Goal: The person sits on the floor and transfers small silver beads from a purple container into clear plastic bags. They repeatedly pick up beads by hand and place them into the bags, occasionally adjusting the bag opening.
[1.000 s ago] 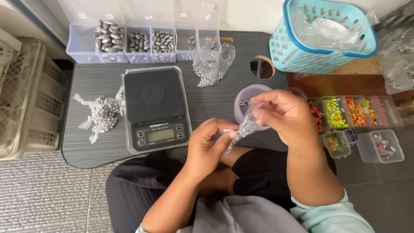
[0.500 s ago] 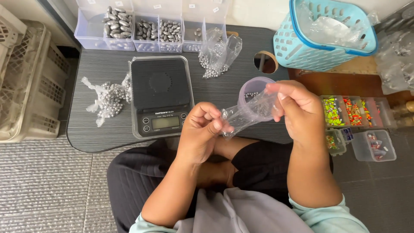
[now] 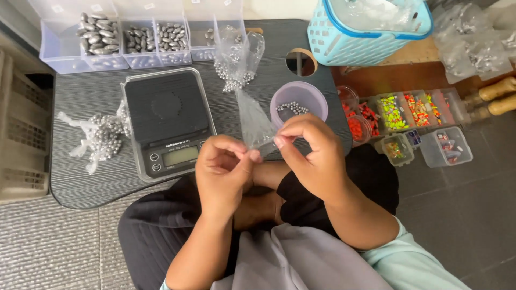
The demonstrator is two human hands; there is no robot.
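Along the far edge of the dark grey counter (image 3: 86, 182) stands a clear compartment box (image 3: 129, 37) with small white labels on its back rim, its cells holding grey oval metal weights. Beside it lies a clear bag of small metal balls (image 3: 236, 59), and another knotted bag of balls (image 3: 99, 137) lies at the left of a black digital scale (image 3: 166, 121). A lilac round cup (image 3: 299, 99) with a few metal balls sits right of the scale; a light blue plastic basket (image 3: 371, 29) stands at the far right. On the floor are small clear boxes of bright orange, green and red pieces (image 3: 408, 110). The left hand (image 3: 223, 172) and the right hand (image 3: 312, 156) meet above the person's lap, fingers closed narrowly, each pinching the lower end of a small clear plastic bag (image 3: 252, 121). The bag sits between the two sets of fingertips and rises away from them, its long axis slanting up and slightly left toward the counter, over the counter's near edge.
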